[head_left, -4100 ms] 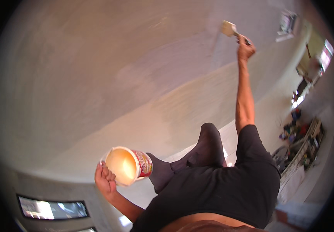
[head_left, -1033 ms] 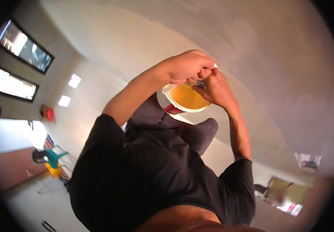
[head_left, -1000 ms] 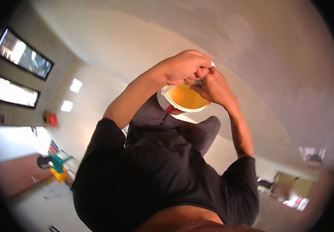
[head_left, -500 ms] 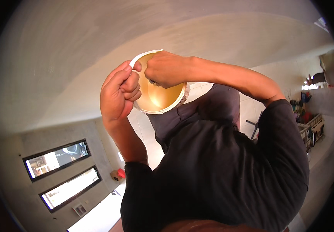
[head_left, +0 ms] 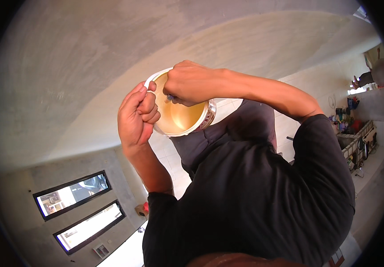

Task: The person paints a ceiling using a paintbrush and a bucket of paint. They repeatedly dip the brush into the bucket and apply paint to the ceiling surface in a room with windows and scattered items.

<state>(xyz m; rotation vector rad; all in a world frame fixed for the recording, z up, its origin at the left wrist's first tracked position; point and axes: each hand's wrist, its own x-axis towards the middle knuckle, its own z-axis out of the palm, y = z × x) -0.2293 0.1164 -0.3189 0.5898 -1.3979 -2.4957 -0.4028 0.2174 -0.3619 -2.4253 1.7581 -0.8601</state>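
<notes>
So the bucket [head_left: 207, 116] is a bit above centre frame, mouth tipped toward the viewer. Left hand [head_left: 137, 113] is clenched on the white handle [head_left: 156, 75] at its left edge; right hand [head_left: 189, 83] is over the opening, fingers curled round a grey thing [head_left: 169, 97], mostly hidden.

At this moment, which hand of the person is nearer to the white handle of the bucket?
The left hand: its fingers are curled around the white handle. The right hand is over the opening of the bucket, farther right, not gripping the handle.
</notes>
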